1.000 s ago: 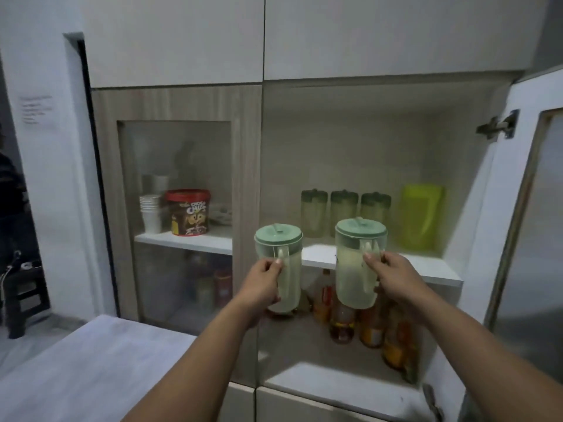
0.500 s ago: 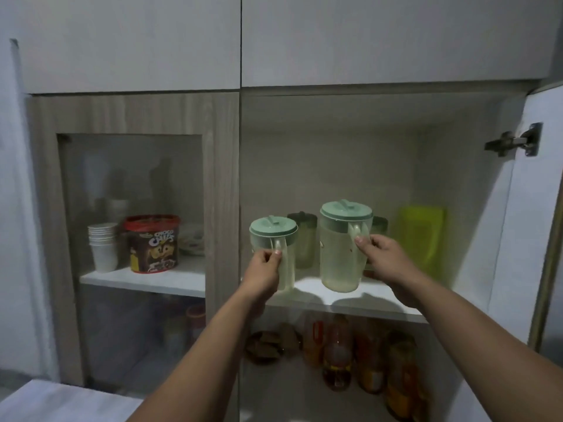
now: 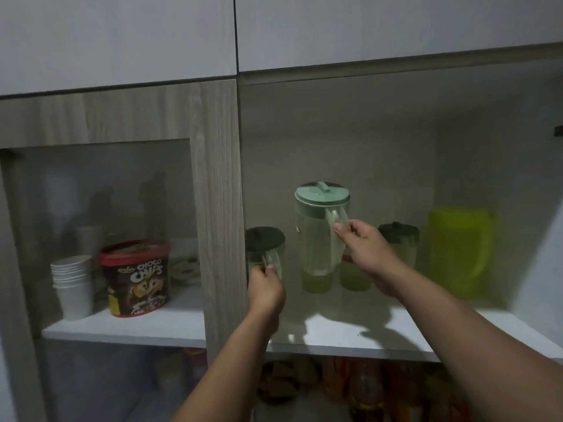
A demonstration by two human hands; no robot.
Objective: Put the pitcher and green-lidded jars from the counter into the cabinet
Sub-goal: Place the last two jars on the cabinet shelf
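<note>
Both hands hold green-lidded containers inside the open cabinet.

Head view: the right hand [image 3: 370,254] is closed on the handle of the tall pitcher [image 3: 320,229], upright and raised above the white shelf [image 3: 350,333], in front of the jars at the back. The left hand [image 3: 266,289] grips the handle of a smaller green-lidded jar [image 3: 265,249] at the shelf's left edge, beside the wooden divider [image 3: 219,208]; whether it touches the shelf is unclear. Another dark-lidded jar [image 3: 399,242] and a yellow-green pitcher [image 3: 460,248] stand further right.
</note>
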